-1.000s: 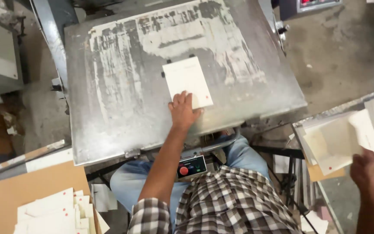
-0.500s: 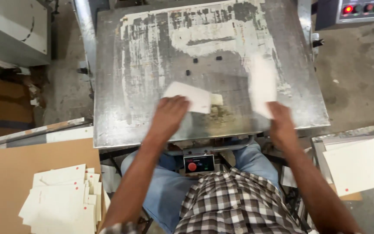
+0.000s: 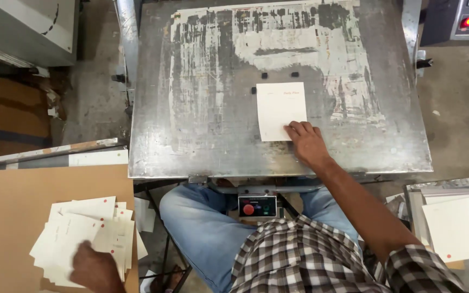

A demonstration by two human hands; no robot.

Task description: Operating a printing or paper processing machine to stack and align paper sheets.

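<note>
Half a second ago both hands were on the worn metal plate point(image 3: 202, 108), one on a sheet and one bringing in another; now only the right hand point(image 3: 306, 142) is there, and the left hand point(image 3: 94, 268) has dropped away to the 7 o'clock corner of the view.

One white card point(image 3: 281, 110) lies flat on the plate, a little right of centre, its top edge just below two small black stops point(image 3: 279, 75) and its left top corner beside a third. The right hand rests at the card's 5 o'clock corner, fingers flat and close together, fingertips point(image 3: 294, 130) pressing on the card's lower right edge rather than pinching it. Nothing is held; the hand is open and laid down.

The left hand sits on the loose pile of white cards point(image 3: 85, 236) spread over a brown cardboard sheet point(image 3: 23, 217). Its fingers are cut off by the frame edge, so I cannot tell whether it is gripping a card or only resting on the pile.

Judging from this, the step in hand is seating the card against the stops while the finished one is laid aside. The next move seems to call for a light nudge toward 11 o'clock until the card's edges meet all three stops squarely, without skewing it.

A red button box point(image 3: 257, 206) hangs under the plate at 6 o'clock; blank sheets point(image 3: 462, 225) wait at 4 o'clock.
</note>
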